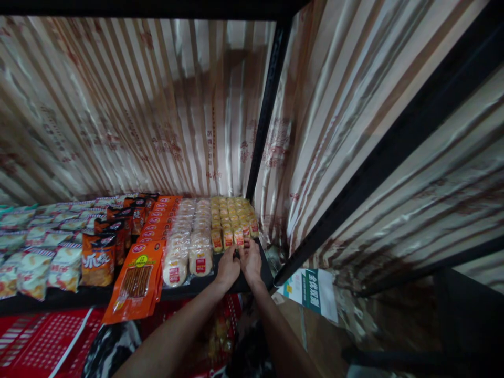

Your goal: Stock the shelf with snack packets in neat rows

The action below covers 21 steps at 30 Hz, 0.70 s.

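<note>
From the left of the frame, white snack packets (33, 270) line the black shelf (94, 296); next come orange-and-black bags (98, 257), then flat orange packs (142, 273), one overhanging the front edge, and two columns of wrapped round cakes (200, 257). Just below centre, here's the action! The left hand (228, 269) is up at the small yellow packs (227, 236), fingers bent; the right hand (251, 261) sits close beside it, fingers at that same front row. Clamped on a pack? Can't tell. Light, even pressure looks wisest, keeping rows straight and sparing the cakes a nudge.
</note>
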{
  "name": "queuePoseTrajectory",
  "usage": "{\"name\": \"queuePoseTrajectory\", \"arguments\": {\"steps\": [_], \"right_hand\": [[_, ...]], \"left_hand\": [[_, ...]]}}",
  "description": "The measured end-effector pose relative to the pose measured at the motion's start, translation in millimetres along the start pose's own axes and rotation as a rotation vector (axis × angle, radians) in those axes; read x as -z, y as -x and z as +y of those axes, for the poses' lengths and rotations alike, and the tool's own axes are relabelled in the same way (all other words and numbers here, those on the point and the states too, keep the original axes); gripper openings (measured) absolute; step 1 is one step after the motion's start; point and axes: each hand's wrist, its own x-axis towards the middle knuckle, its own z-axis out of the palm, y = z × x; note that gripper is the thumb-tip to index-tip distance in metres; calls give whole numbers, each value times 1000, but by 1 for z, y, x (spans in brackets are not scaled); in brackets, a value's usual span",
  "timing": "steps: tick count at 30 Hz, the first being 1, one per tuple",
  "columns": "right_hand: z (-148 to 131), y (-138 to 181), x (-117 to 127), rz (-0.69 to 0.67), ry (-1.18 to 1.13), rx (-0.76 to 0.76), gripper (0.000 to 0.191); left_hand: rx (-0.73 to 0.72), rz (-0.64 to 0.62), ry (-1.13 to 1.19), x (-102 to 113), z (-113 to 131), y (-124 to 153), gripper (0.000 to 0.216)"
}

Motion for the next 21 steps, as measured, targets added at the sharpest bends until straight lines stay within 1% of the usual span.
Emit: {"name": "queuePoseTrajectory", "arguments": {"steps": [5,9,12,21], "right_hand": [[-2,4,0,4,16,-9,33],[-2,4,0,-11,42,0,33],[-1,5,-1,3,60,15,33],[2,5,-3,-22,89,1,33]], "left_hand": [[6,4,44,1,2,0,53],[11,24,29,1,3,1,56],[4,34,19,0,4,3,57],[-32,1,-19,-1,1,2,55]]}}
